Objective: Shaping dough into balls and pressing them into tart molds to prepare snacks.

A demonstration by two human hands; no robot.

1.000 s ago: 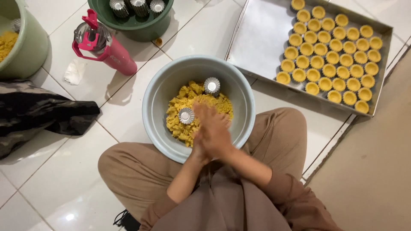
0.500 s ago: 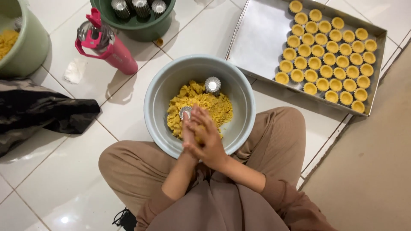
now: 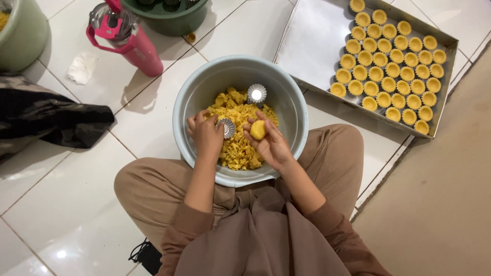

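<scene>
Sitting cross-legged on the white tiled floor [image 3: 66, 214], we work over a grey plastic basin [image 3: 197, 92] wedged between our knees, part-filled with crumbly yellow dough [image 3: 238, 148]. Our right hand [image 3: 271, 143] cups a small rolled ball of dough [image 3: 258, 130], fingers curled loosely around it so it rests on the fingertips above the heap. Our left hand [image 3: 205, 134] pinches a small fluted metal tart mould [image 3: 225, 128] between thumb and fingers, tilted on its edge, just beside the ball but not touching it. A second fluted mould [image 3: 257, 93] sits upright on the dough towards the far wall of the basin.

Beyond the basin to our right lies a rectangular metal baking tray [image 3: 312, 46]; its far half is packed with neat rows of filled tart shells [image 3: 391, 69], while the near half is bare metal. To our left stands a pink drinking bottle [image 3: 134, 43] with a carry handle, near a crumpled white tissue [image 3: 82, 68]. A dark green tub [image 3: 169, 18] sits at the top edge, a pale green bucket [image 3: 20, 36] at the far left corner, and a dark patterned cloth [image 3: 46, 115] is heaped on the tiles below it.
</scene>
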